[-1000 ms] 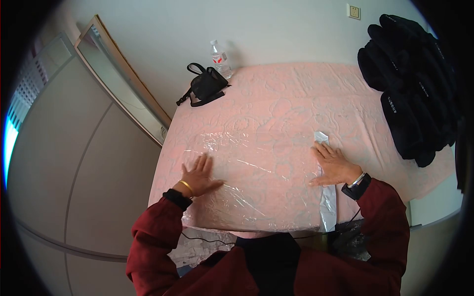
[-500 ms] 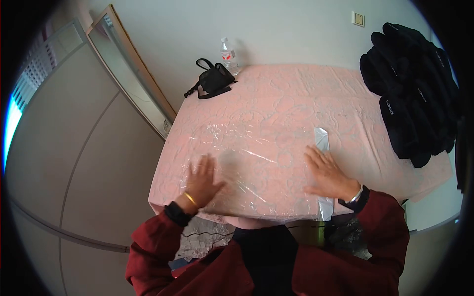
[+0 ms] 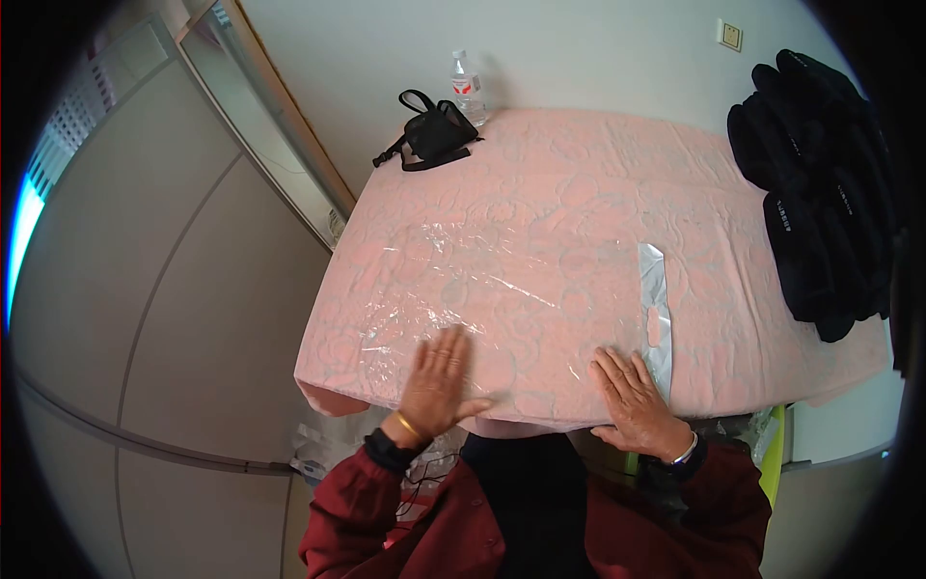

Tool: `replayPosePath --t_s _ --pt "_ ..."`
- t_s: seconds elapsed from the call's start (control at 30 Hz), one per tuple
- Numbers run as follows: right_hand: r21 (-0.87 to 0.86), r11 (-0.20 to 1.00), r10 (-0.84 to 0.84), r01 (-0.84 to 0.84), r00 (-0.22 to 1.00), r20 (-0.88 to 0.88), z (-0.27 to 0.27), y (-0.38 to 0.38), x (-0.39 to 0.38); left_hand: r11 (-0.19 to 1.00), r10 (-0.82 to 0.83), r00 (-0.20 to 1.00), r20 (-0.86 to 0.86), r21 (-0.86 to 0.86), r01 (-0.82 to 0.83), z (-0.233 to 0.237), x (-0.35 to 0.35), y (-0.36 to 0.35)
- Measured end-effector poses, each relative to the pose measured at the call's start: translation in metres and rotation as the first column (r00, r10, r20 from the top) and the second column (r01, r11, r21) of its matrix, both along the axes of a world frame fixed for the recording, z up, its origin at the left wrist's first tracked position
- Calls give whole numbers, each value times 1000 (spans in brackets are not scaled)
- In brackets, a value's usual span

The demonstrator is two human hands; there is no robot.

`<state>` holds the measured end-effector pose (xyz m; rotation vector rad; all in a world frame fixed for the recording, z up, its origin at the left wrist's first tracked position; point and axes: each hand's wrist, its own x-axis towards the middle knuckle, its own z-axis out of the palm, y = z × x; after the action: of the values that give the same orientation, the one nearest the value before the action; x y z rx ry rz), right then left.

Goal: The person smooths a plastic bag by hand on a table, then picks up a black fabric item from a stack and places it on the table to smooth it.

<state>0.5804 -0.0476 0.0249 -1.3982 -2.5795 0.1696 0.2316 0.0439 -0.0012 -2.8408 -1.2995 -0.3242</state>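
Note:
A clear plastic bag lies flat on the pink patterned tablecloth. Along its right end runs a silver-grey band with an oval handle hole. My left hand rests over the bag's near left part, fingers stretched out and thumb apart, with nothing held. On the near right part, just beside the silver band, lies my right hand, palm down with fingers extended. It covers a little of the band's lower end.
Dark folded garments are heaped on the table's right side. At the back left stand a water bottle and a small black bag with straps. Grey cabinet panels and a framed mirror flank the table's left.
Both hands have slid toward the table's near edge, the left one also rightward. The silver band's handle hole now shows. The whole view has shifted slightly.

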Motion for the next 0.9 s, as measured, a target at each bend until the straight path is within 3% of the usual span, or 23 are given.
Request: replayPosePath --t_s 0.17,0.3,0.4,0.43,0.5,0.53,0.57,0.6,0.63,0.67,0.73,0.77,0.8,0.9 --pt "4 1000 -12 12 1000 -29 -1 0 -1 981 187 982 4 -49 -186 1 -80 29" --pt "41 999 -14 15 999 -30 -3 -4 -2 947 317 947 -47 -44 -319 0 -95 36" --pt "73 993 -95 98 994 -44 -8 -6 -5 899 437 898 44 12 -438 -2 -92 30" --pt "78 991 -110 113 993 -42 -11 -5 -7 905 423 905 49 15 -424 5 -83 24" --pt "122 958 -246 259 963 -113 -21 -3 -13 947 154 972 176 254 -197 24 -49 -2" --pt "140 934 -311 330 940 -143 -21 -4 -16 951 135 973 187 250 -180 25 -32 -14" --pt "143 927 -330 346 935 -128 -16 -6 -25 983 102 974 204 128 -130 25 -15 -26" --pt "57 948 -294 313 930 -221 -8 -6 -39 997 71 972 222 7 -74 24 2 -35" --pt "-22 963 -261 268 911 -318 -2 -6 -47 998 55 971 235 6 -58 24 18 -43" --pt "-20 959 -274 282 911 -309 2 -7 -50 977 124 913 388 -207 -45 26 33 -50" --pt "-79 995 -86 57 903 -420 8 -9 -55 813 344 737 582 -577 77 27 51 -57" --pt "-97 993 10 -64 878 -479 9 -9 -56 814 339 737 584 -575 82 26 53 -55" --pt "-98 993 9 -63 878 -479 10 -8 -52 828 326 726 605 -554 89 22 54 -51" --pt "202 957 -182 206 974 -132 14 1 -29 855 311 697 646 -511 92 19 59 -48"
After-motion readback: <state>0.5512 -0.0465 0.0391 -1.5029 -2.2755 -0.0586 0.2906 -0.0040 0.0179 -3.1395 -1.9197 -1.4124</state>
